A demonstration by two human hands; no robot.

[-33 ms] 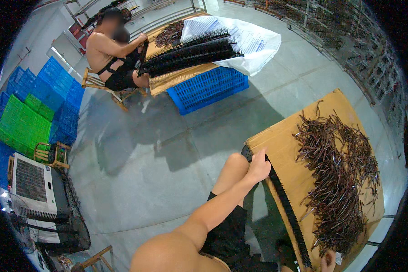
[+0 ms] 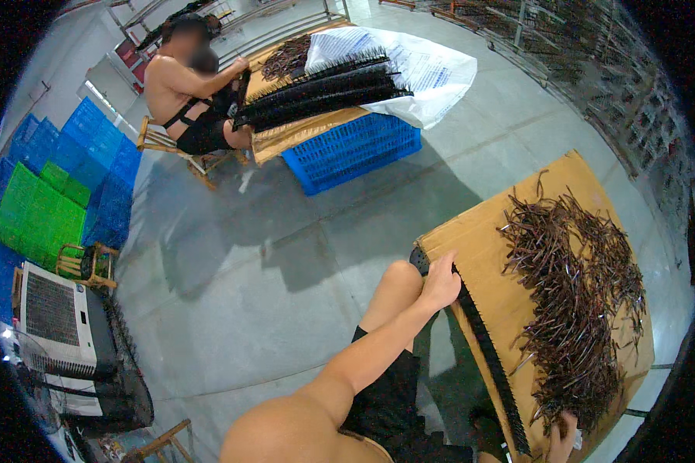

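Observation:
My left hand [image 2: 442, 284] is closed around the far end of a long black toothed bar [image 2: 483, 347], which lies along the left edge of a cardboard-topped table [image 2: 471, 231]. At the bar's near end, my right hand [image 2: 561, 440] is bent at the lower edge of a big heap of thin dark brown strips [image 2: 567, 309]. Its fingers are curled together against the strips; whatever is between them is too small to make out. A bit of white material [image 2: 578, 440] shows beside that hand.
Across the floor a person [image 2: 181, 85] sits at another table with black bristly bars [image 2: 324, 92], brown strips [image 2: 287, 58] and a white sack [image 2: 432, 69], above a blue crate [image 2: 355, 150]. Green and blue crates [image 2: 38, 204] and an air cooler [image 2: 58, 320] stand left; metal racks [image 2: 594, 77] stand right.
My right hand has moved slightly up toward the heap and turned, with its fingers now curled at the strips. My left hand and the toothed bar stay in place.

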